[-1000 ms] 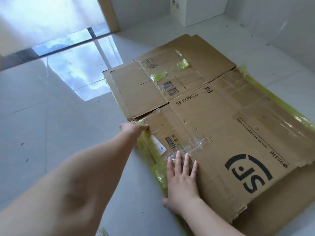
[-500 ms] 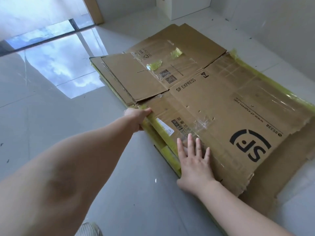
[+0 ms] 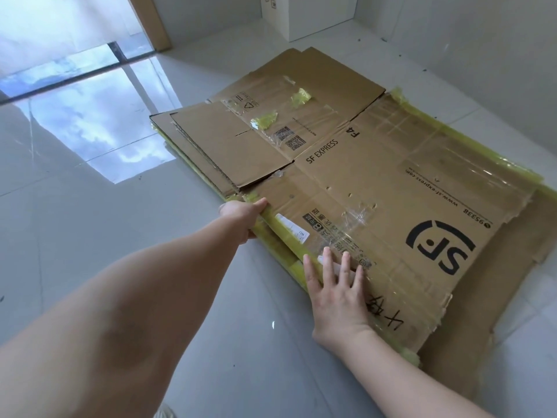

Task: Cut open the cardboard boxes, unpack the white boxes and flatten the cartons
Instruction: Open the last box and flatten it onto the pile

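Head view: we're crouched over the carton [image 3: 376,200], already flat on the tile floor [image 3: 90,236], top sheet of a stack w/ more cardboard showing under its near and right edges. The key relation: the carton's left edge runs diagonally from far-left to near-right, directly ahead of both hands, and its long axis goes off to our right. Our left hand [image 3: 241,215] sits at the far end of that edge, fingers curled under it, thumb on top, gripping the cardboard plus the yellow tape [image 3: 289,254] along it. Our right hand [image 3: 337,285] is nearer us, palm down, fingers straight and spread, pressing the top face just inside the same edge; holding nothing. So left is better placed to lift or tug, right to pin, we'd judge. Material: brown corrugated board, creased, punctured in spots, near-right corner ragged; clear tape crinkled and glossy by our fingertips; black SF logo, QR labels. A white box [image 3: 319,16] stands well apart at the far wall.
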Tool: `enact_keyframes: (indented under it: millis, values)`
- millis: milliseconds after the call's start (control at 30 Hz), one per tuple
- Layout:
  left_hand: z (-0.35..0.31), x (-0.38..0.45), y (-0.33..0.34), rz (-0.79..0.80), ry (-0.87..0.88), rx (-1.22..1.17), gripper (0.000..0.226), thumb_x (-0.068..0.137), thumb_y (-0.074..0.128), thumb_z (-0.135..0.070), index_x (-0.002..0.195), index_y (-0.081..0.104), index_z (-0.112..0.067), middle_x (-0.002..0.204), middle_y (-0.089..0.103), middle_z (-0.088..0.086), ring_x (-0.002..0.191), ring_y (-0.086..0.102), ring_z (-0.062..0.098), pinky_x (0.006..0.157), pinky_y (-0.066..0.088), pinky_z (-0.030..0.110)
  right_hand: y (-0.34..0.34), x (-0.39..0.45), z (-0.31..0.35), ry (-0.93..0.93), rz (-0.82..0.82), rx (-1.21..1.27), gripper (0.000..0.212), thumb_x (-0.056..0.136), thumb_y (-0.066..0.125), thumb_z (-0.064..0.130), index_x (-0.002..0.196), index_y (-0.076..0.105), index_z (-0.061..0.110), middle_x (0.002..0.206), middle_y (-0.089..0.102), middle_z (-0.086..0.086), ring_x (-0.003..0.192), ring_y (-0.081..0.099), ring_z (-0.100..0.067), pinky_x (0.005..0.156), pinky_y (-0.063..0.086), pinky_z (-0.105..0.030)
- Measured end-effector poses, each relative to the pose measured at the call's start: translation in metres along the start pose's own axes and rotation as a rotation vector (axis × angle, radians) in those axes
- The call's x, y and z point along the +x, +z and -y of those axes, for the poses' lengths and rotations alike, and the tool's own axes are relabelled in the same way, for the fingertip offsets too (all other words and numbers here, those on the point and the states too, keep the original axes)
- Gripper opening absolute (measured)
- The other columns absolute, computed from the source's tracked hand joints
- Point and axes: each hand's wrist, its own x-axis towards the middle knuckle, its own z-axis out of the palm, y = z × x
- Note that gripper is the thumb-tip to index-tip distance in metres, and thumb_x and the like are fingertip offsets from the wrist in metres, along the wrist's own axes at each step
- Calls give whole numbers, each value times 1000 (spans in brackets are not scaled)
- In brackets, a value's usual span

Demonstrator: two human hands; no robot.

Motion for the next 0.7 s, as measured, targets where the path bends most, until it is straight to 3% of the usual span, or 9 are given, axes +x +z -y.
enact_keyframes:
  millis: [133, 267, 333, 400, 500, 533, 567, 633, 700]
  values:
    - [-3, -4, 8, 25, 54, -24, 59, 73, 80, -35, 115, 54, -3, 105, 66, 15, 75, 71, 28, 61, 60, 43, -19, 24, -3, 58, -49, -3, 88, 90, 43, 22, 144, -26, 13, 153, -7, -31, 137, 9, -55, 108, 16, -62]
    - [-7, -13, 20, 54, 81, 4, 44, 74, 80, -35, 99, 62, -4, 80, 70, 9, 54, 69, 23, 45, 54, 27, -46, 43, -8, 137, -16, -23, 76, 91, 43, 18, 149, -4, 13, 150, 10, -33, 132, 24, -53, 101, 34, -57]
    - [-10, -17, 18, 61, 105, 30, 44, 71, 81, -39, 94, 62, -6, 68, 61, 4, 49, 67, 22, 54, 52, 24, -56, 47, -14, 132, -5, -34, 76, 89, 45, 17, 149, -2, 12, 147, 16, -33, 127, 31, -52, 94, 42, -53]
    - [-15, -19, 11, 102, 168, 39, 46, 71, 78, -44, 92, 59, -8, 64, 56, 5, 52, 68, 21, 68, 52, 31, -65, 47, -22, 123, -1, -40, 78, 85, 46, 13, 148, 0, 12, 143, 24, -31, 116, 41, -46, 85, 48, -45]
    - [-19, -19, -10, 272, 356, 67, 22, 87, 62, -24, 99, 53, -8, 89, 62, 13, 72, 69, 21, 77, 57, 39, -83, 49, -36, 80, -7, -43, 79, 81, 49, 11, 146, 5, 12, 133, 38, -26, 99, 53, -38, 70, 46, -37]
    - [-19, -18, -18, 308, 448, 164, 13, 87, 57, -9, 100, 52, -8, 99, 64, 14, 82, 68, 20, 77, 56, 36, -90, 50, -41, 59, -16, -48, 77, 81, 50, 11, 145, 8, 12, 129, 42, -24, 95, 57, -36, 67, 43, -36]
    - [-20, -16, -24, 312, 554, 295, 19, 84, 54, 2, 100, 52, -7, 105, 65, 13, 90, 67, 19, 78, 54, 31, -96, 50, -46, 41, -23, -51, 75, 80, 50, 11, 144, 10, 12, 125, 46, -22, 94, 59, -35, 65, 41, -35]
    - [-27, -12, -31, 209, 791, 591, 24, 80, 63, 3, 101, 54, -6, 102, 66, 7, 93, 64, 18, 80, 51, 27, -108, 49, -53, 22, -26, -41, 73, 81, 51, 12, 143, 12, 12, 122, 49, -19, 94, 61, -34, 66, 39, -34]
    - [-41, -11, -28, -16, 966, 785, 23, 79, 74, -17, 91, 56, -9, 87, 64, 1, 83, 61, 20, 72, 50, 31, -119, 47, -58, 13, -34, -22, 73, 81, 51, 12, 144, 13, 13, 118, 51, -15, 96, 61, -32, 67, 38, -34]
